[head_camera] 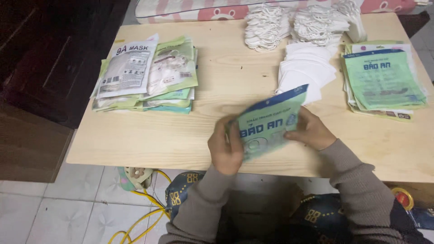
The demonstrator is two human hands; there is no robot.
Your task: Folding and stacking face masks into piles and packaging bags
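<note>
Left hand: the left hand [224, 149] is gripping the lower left edge of a green-and-blue mask pouch [270, 122], fingers curled over its front.
Right hand: the right hand [311, 130] is pinching the pouch's right edge, thumb lying on the printed face.
Pouch: it is being held tilted between both hands, just above the near edge of the pale wooden counter [203, 131], its blue top strip pointing up and to the right.
Loose masks: a fanned stack of white masks [305, 68] is lying just behind the pouch, with heaps of white ear loops [298, 22] piled at the counter's far edge.
Right side: a pile of flat green pouches [382, 81] is resting near the right hand, apart from it.
Left side: a stack of filled packets [147, 77] is sitting well away on the counter's left, a grey-and-white one on top.
Below: a yellow cable [142, 214] is trailing over the tiled floor [63, 212] beside the person's patterned trousers.
</note>
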